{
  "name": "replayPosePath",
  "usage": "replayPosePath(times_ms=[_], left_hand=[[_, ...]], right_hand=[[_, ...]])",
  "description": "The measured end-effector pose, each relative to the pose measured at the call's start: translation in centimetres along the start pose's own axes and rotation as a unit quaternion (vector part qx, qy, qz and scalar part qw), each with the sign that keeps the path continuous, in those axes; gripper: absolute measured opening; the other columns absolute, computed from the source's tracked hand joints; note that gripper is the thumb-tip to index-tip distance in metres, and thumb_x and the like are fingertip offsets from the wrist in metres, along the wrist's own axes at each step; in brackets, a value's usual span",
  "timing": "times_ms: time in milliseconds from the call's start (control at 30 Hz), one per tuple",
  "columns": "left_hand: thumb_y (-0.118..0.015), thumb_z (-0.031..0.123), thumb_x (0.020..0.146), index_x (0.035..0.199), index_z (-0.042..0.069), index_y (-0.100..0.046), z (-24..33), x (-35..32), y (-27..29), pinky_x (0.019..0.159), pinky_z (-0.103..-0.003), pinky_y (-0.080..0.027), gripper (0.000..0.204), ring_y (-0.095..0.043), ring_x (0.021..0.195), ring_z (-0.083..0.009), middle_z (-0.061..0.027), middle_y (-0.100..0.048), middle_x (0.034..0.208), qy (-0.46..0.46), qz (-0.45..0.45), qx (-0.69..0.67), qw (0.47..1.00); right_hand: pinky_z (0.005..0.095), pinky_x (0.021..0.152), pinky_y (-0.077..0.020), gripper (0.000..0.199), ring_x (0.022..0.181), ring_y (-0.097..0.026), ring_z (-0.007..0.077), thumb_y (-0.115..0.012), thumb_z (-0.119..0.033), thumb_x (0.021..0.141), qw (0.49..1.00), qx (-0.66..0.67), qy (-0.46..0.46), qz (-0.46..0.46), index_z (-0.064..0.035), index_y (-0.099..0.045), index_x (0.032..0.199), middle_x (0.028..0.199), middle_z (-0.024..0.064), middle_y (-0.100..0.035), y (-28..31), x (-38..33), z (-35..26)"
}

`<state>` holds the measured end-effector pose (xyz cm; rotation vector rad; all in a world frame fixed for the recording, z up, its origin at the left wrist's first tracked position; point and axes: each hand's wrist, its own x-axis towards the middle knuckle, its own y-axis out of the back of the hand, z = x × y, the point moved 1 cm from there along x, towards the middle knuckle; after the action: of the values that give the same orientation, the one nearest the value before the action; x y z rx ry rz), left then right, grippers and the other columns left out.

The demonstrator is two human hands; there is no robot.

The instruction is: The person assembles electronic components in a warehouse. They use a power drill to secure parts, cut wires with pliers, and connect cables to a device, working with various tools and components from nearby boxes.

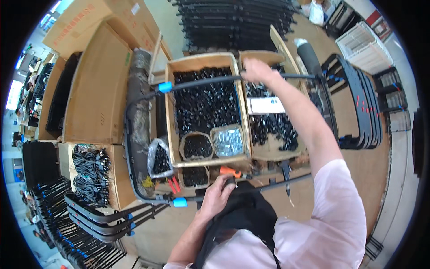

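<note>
A long black tubular frame (129, 134) with rounded corners and blue tape lies across the bench. My right hand (259, 71) is closed over its far rail, arm stretched out above the boxes. On the near side, my left hand (217, 195) overlaps the near rail with its fingers closed. A small dark piece shows at those fingertips; what it is I cannot make out. Just beyond them lies an orange-ended tool (230, 171). Inside the frame stands a wooden box (169, 107) filled with small black parts (206, 98). A white card (265, 106) rests among black parts to the right.
Red-handled pliers (173, 184) lie beside a bag of black parts (160, 159). A black tool (285, 172) sits at the bench's near right. Cardboard boxes (96, 85) and coiled black cables (91, 175) stand left. Black frames are stacked right (363, 107) and at the back (233, 22).
</note>
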<state>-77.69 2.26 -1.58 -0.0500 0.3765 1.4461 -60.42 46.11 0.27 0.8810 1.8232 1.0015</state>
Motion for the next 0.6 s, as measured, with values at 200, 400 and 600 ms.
replayPosePath(times_ms=[200, 400, 600], left_hand=[[-0.067, 0.013, 0.104, 0.133, 0.006, -0.067, -0.4, -0.8, -5.7, 0.104, -0.04, -0.054, 0.03, -0.07, 0.121, -0.0285, -0.0125, -0.073, 0.128, -0.03, -0.089, 0.047, 0.994], [-0.07, 0.017, 0.103, 0.135, 0.011, -0.066, -1.7, -0.6, -9.5, 0.102, -0.044, -0.055, 0.033, -0.069, 0.12, -0.0358, -0.0141, -0.072, 0.129, -0.074, -0.129, 0.098, 0.984], [-0.073, 0.018, 0.101, 0.133, 0.011, -0.064, -1.4, -0.3, -10.2, 0.101, -0.046, -0.056, 0.035, -0.068, 0.119, -0.0379, -0.0155, -0.071, 0.125, -0.073, -0.137, 0.113, 0.981]], right_hand=[[0.0524, 0.098, -0.0587, 0.052, 0.11, -0.075, 0.039, -0.057, -0.051, 0.105, 0.985, -0.121, 0.004, 0.119, -0.0031, -0.078, 0.111, 0.112, 0.0208, -0.079, -1.0, -0.4, 0.0], [0.0561, 0.104, -0.0549, 0.045, 0.126, -0.066, 0.0463, -0.067, -0.03, 0.102, 0.982, -0.041, 0.038, 0.182, -0.0063, -0.061, 0.14, 0.136, 0.0258, -0.06, -3.0, 1.8, 1.1], [0.057, 0.1, -0.0549, 0.033, 0.118, -0.067, 0.047, -0.065, -0.029, 0.103, 0.972, -0.017, 0.108, 0.207, -0.0101, -0.065, 0.131, 0.122, 0.026, -0.062, -3.9, 2.4, 2.1]])
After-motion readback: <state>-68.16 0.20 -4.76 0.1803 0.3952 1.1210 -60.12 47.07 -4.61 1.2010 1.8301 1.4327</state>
